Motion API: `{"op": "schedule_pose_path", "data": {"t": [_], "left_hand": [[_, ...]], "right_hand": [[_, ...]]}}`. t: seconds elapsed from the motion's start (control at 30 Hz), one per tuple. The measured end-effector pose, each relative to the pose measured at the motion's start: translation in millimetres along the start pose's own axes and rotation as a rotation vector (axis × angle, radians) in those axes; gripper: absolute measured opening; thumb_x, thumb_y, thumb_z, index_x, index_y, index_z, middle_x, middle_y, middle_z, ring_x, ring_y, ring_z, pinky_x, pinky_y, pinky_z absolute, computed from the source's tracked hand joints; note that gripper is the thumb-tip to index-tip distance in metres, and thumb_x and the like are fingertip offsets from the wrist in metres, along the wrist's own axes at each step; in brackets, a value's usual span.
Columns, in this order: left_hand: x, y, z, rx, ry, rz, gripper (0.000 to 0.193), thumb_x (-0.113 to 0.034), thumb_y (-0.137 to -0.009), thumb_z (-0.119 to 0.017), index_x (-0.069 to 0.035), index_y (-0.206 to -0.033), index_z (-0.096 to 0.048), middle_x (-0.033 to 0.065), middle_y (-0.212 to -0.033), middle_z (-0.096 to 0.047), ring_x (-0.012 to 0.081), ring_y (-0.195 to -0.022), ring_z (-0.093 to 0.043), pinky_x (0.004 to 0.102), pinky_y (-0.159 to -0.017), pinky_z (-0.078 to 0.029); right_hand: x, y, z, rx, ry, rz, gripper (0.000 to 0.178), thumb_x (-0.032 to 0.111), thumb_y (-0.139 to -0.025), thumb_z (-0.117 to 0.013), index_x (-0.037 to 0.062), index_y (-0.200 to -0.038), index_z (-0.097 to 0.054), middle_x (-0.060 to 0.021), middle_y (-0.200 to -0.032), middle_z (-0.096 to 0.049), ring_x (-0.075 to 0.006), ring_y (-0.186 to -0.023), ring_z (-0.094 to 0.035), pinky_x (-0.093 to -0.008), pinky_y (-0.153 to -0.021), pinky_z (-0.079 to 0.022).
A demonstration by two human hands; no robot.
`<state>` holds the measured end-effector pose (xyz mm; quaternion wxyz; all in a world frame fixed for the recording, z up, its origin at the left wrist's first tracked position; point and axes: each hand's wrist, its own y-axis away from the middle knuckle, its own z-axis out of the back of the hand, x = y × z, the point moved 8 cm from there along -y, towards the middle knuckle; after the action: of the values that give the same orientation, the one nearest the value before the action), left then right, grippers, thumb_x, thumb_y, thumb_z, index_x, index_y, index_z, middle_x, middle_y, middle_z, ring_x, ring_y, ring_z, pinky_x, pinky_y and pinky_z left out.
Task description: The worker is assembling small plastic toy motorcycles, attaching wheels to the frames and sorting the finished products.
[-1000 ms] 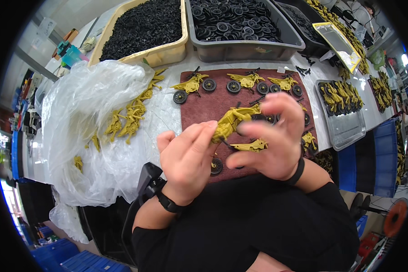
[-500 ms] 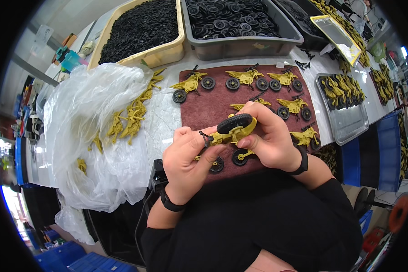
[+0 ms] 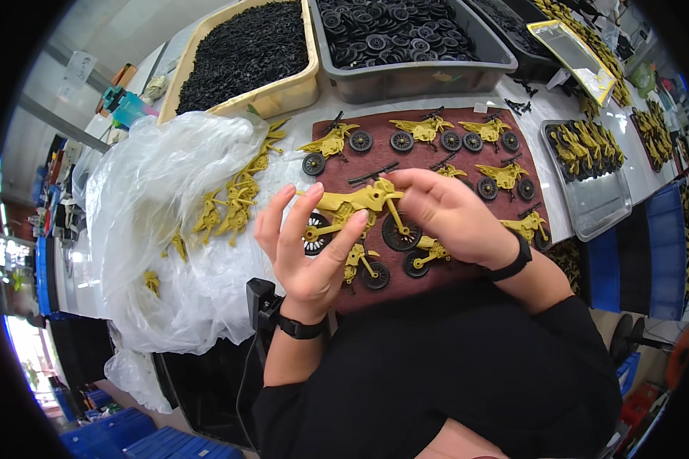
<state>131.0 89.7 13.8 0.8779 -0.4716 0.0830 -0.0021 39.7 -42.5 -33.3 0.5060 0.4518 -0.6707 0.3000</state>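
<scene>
A yellow toy motorcycle (image 3: 351, 201) with two black spoked wheels and black handlebars is upright between my hands, side-on. My left hand (image 3: 302, 256) has it near the seat and tail, thumb against the body, other fingers spread. My right hand (image 3: 455, 222) is closed at its front end, forefinger by the top of the fork; its thumb is partly hidden. Just below are a toy motorcycle (image 3: 373, 275) and another yellow one (image 3: 432, 249), partly covered by my right hand. They lie on a dark red cloth (image 3: 375, 164).
More toy motorcycles (image 3: 422, 131) lie in rows on the cloth. Clear plastic bags (image 3: 153, 168) with yellow parts (image 3: 237, 203) are at left. A cream tub (image 3: 314, 80) of small black parts and a grey tub (image 3: 429, 83) of wheels stand behind. A clear tray (image 3: 601, 210) holds yellow assemblies at right.
The toy motorcycle has turned from wheel-up to upright and side-on, lower over the cloth. My left fingers have spread, and my right hand has shifted to its front end.
</scene>
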Motion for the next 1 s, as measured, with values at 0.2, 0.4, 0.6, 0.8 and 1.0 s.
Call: {"op": "schedule_pose_path", "data": {"t": [0.2, 0.4, 0.6, 0.8, 1.0], "left_hand": [[35, 14, -18, 0.056, 0.564, 0.356, 0.08, -0.022, -0.066, -0.082, -0.015, -0.136, -0.045, 0.0215, -0.145, -0.03, 0.0354, -0.127, -0.04, 0.0473, -0.102, -0.035], [40, 31, -33, 0.128, 1.163, 0.756, 0.037, -0.006, -0.085, -0.067, 0.005, -0.119, -0.054, 0.0171, -0.109, -0.065, 0.0218, -0.1, -0.063, 0.0289, -0.087, -0.05], [39, 33, -28, 0.07, 1.06, 0.627, 0.025, -0.001, -0.084, -0.065, 0.005, -0.108, -0.06, 0.0169, -0.107, -0.066, 0.0216, -0.099, -0.063, 0.0307, -0.086, -0.051], [61, 49, -35, 0.271, 0.944, 0.916, 0.024, -0.008, -0.087, -0.065, 0.003, -0.109, -0.061, 0.0128, -0.101, -0.067, 0.0178, -0.095, -0.063, 0.029, -0.085, -0.049], [122, 66, -21, 0.19, 0.429, 0.937, 0.042, -0.019, -0.084, -0.069, 0.0, -0.118, -0.055, 0.012, -0.107, -0.062, 0.0219, -0.096, -0.06, 0.0328, -0.084, -0.047]], "right_hand": [[4, -4, -4, -0.041, 0.255, 0.051, 0.035, -0.001, -0.089, -0.059, -0.0009, -0.123, -0.051, -0.0059, -0.11, -0.06, -0.0102, -0.099, -0.058, -0.0251, -0.085, -0.049], [14, -2, -10, -0.051, 0.491, 0.177, 0.032, -0.007, -0.084, -0.06, 0.0011, -0.115, -0.057, -0.0064, -0.108, -0.061, -0.0117, -0.098, -0.059, -0.0262, -0.085, -0.049], [23, -4, -21, -0.043, 0.681, 0.4, 0.033, -0.003, -0.08, -0.065, 0.0017, -0.113, -0.061, -0.0075, -0.101, -0.063, -0.014, -0.093, -0.062, -0.0269, -0.08, -0.05], [7, -23, -15, -0.098, 0.56, 0.192, 0.021, 0.005, -0.081, -0.068, -0.0016, -0.101, -0.064, -0.0093, -0.09, -0.066, -0.0147, -0.081, -0.064, -0.0285, -0.072, -0.05], [-27, -59, 0, -0.157, 0.832, 0.194, 0.039, 0.021, -0.087, -0.066, -0.0063, -0.106, -0.046, -0.0251, -0.087, -0.063, -0.0406, -0.082, -0.061, -0.0439, -0.071, -0.047]]}}
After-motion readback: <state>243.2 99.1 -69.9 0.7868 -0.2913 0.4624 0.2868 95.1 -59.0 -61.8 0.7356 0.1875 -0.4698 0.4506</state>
